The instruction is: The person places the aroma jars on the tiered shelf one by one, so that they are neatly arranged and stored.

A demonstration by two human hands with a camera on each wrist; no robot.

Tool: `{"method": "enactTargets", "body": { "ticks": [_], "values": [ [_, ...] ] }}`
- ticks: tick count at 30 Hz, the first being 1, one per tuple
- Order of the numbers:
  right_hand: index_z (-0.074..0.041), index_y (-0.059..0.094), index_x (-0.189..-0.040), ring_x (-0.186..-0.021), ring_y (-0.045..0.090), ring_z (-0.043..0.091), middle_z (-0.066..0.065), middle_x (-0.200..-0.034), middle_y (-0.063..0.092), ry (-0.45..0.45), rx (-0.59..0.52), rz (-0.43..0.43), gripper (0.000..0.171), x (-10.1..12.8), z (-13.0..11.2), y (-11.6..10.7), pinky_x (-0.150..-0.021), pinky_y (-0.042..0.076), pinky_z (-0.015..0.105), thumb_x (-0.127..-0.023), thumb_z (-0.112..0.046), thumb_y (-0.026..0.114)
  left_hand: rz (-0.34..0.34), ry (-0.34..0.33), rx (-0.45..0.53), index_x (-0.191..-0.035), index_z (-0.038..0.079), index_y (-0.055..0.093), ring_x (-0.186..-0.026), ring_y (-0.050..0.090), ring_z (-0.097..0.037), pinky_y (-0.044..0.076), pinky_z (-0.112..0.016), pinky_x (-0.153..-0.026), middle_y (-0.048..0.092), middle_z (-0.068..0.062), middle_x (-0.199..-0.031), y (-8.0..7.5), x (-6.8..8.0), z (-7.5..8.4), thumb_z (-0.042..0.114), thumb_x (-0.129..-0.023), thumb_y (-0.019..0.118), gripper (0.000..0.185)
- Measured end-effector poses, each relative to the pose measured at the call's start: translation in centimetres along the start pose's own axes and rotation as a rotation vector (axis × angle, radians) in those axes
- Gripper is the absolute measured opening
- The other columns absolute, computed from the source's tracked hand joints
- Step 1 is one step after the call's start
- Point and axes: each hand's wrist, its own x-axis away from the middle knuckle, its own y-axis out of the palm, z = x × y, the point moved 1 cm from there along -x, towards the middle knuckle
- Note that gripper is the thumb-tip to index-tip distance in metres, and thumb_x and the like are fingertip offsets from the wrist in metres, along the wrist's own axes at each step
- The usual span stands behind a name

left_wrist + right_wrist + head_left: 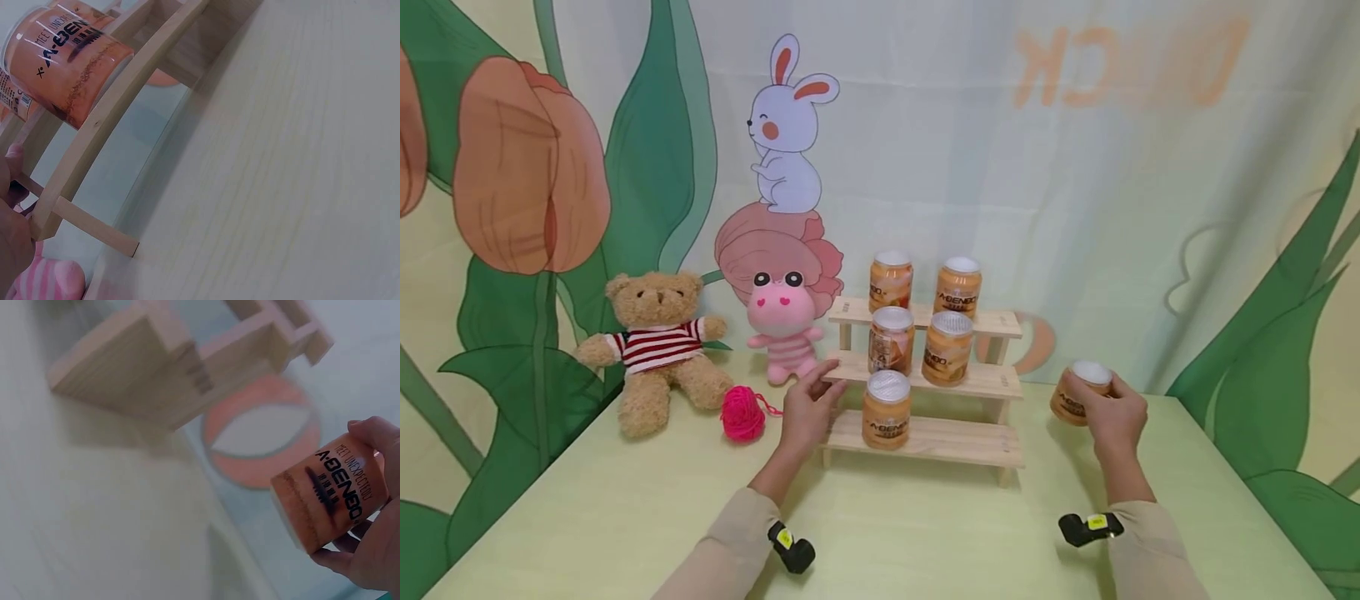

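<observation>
Two bare hands, left hand (805, 412) and right hand (1112, 417), long beige sleeves (730, 542) reaching to the wrists, a small black wrist camera (792, 550) with a yellow label strapped at each cuff, no rings visible

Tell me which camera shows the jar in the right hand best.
The right wrist view: the jar fills the frame with its label readable, held by the right hand. The head view shows it small, mostly behind fingers. The left wrist view misses it.
</observation>
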Motion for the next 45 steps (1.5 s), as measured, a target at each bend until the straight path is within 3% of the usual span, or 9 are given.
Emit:
{"method": "enactTargets", "body": {
  "ticks": [4, 11, 18, 23, 28, 34, 45],
  "values": [
    [-0.01, 0.069, -0.126, -0.1, 0.054, 0.012, 0.002, -0.112, 0.066, -0.031, 0.019, -0.018, 0.067, 0.8, -2.2, -0.4, -0.075, 0.046, 0.024, -0.073, -0.046, 0.088, -0.005, 0.005, 0.004, -0.128, 0.008, 0.068, -0.084, 0.066, -0.014, 0.051, -0.019, -0.06, 0.074, -0.013, -0.095, 0.1, -0.1, 0.1, 0.007, -0.092, 0.072, 0.036],
    [-0.002, 0.065, -0.127, -0.093, 0.055, 0.012, 0.003, -0.106, 0.063, -0.098, 0.058, -0.132, 0.066, 2.7, -5.2, -1.5, -0.068, 0.049, 0.022, -0.079, -0.043, 0.084, -0.007, -0.011, -0.002, -0.127, 0.008, 0.069, -0.084, 0.066, -0.014, 0.051, -0.019, -0.06, 0.074, -0.014, -0.094, 0.1, 0.1, 0.1, 0.007, -0.092, 0.072, 0.035],
    [0.005, 0.054, -0.131, -0.095, 0.054, 0.018, 0.017, -0.119, 0.058, -0.217, 0.154, -0.234, 0.07, 4.1, -8.0, -2.9, -0.065, 0.049, 0.021, -0.086, -0.042, 0.078, -0.012, -0.028, 0.013, -0.127, 0.01, 0.069, -0.086, 0.068, -0.022, 0.048, -0.018, -0.056, 0.073, -0.013, -0.095, 0.2, 0.3, -0.1, 0.007, -0.092, 0.072, 0.035],
    [0.009, 0.054, -0.13, -0.098, 0.056, 0.027, 0.023, -0.12, 0.058, -0.296, 0.201, -0.32, 0.07, 5.2, -9.8, -3.2, -0.067, 0.05, 0.023, -0.087, -0.041, 0.077, -0.011, -0.028, 0.026, -0.127, 0.01, 0.069, -0.088, 0.068, -0.025, 0.05, -0.018, -0.057, 0.073, -0.014, -0.097, 0.0, 0.1, -0.2, 0.008, -0.092, 0.072, 0.035],
    [0.012, 0.049, -0.129, -0.097, 0.055, 0.03, 0.027, -0.121, 0.054, -0.301, 0.195, -0.426, 0.07, 6.0, -10.8, -2.7, -0.067, 0.053, 0.028, -0.09, -0.04, 0.073, -0.014, -0.024, 0.012, -0.128, 0.011, 0.068, -0.085, 0.066, -0.016, 0.052, -0.021, -0.061, 0.074, -0.013, -0.096, -0.1, -0.1, -0.1, 0.009, -0.092, 0.072, 0.036],
    [0.01, 0.047, -0.126, -0.093, 0.055, 0.027, 0.023, -0.118, 0.051, -0.28, 0.18, -0.579, 0.065, 7.0, -11.1, -1.3, -0.068, 0.056, 0.034, -0.092, -0.038, 0.073, -0.013, -0.022, 0.007, -0.128, 0.01, 0.068, -0.085, 0.066, -0.014, 0.052, -0.02, -0.06, 0.073, -0.013, -0.096, 0.0, 0.0, 0.0, 0.009, -0.092, 0.072, 0.036],
    [0.003, 0.054, -0.111, -0.091, 0.062, 0.029, 0.02, -0.11, 0.06, -0.29, 0.214, -0.695, 0.055, 9.4, -10.7, 2.1, -0.067, 0.057, 0.038, -0.084, -0.036, 0.081, -0.003, 0.006, -0.008, -0.126, 0.007, 0.068, -0.083, 0.065, -0.013, 0.049, -0.018, -0.059, 0.073, -0.013, -0.093, 0.0, -0.1, 0.0, 0.008, -0.092, 0.072, 0.034]
  ]
}}
